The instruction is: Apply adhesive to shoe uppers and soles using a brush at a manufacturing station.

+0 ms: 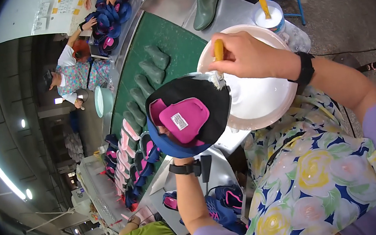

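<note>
My left hand [183, 160] holds up a dark blue and black shoe upper [193, 87] with a bright pink lining and a white label; most of that hand is hidden behind it. In my right hand [249, 55], the fingers are closed round a brush [219, 50] with a yellow handle. Its white-coated bristles touch the upper's far right edge, where a white smear shows. Just below my right hand, a large pale bowl [266, 122] contains white liquid. The upper overlaps the bowl's left side.
A green conveyor belt [133, 62] carries several grey-green shoe lasts [154, 71] and pink shoe pieces [127, 136]. A green boot-shaped last [206, 5] and a white tub [284, 24] with a brush stand beyond the bowl. Blue uppers [221, 210] lie near my left forearm. Other people work along the belt.
</note>
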### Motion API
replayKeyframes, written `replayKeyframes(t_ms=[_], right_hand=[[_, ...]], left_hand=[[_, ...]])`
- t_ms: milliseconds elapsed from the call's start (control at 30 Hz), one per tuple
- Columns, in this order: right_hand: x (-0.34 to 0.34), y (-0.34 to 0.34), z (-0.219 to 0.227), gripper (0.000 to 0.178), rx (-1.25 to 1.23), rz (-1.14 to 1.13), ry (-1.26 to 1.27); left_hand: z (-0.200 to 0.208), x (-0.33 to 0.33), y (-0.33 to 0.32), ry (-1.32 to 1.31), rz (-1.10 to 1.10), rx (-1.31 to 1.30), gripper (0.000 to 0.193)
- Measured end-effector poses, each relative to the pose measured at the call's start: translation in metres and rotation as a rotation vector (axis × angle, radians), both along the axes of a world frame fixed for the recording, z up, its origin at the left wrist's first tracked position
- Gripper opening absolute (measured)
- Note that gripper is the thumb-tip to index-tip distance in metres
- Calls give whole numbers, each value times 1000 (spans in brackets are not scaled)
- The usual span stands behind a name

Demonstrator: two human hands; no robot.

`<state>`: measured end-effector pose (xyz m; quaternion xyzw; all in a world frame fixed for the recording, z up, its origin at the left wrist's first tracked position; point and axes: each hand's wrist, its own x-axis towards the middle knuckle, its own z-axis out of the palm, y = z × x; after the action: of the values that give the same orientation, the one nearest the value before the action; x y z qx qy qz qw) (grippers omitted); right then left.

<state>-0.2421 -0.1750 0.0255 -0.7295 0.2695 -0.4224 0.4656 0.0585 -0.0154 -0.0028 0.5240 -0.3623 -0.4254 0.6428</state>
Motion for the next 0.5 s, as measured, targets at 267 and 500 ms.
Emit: replayKeyframes(t_ms=[267, 500], right_hand=[[20, 25, -17, 38, 289, -141, -65], [32, 42, -23, 27, 526, 55, -133]], left_hand=[[-17, -13, -16, -759, 326, -408, 48], [-1, -9, -25, -960, 386, -402, 47]])
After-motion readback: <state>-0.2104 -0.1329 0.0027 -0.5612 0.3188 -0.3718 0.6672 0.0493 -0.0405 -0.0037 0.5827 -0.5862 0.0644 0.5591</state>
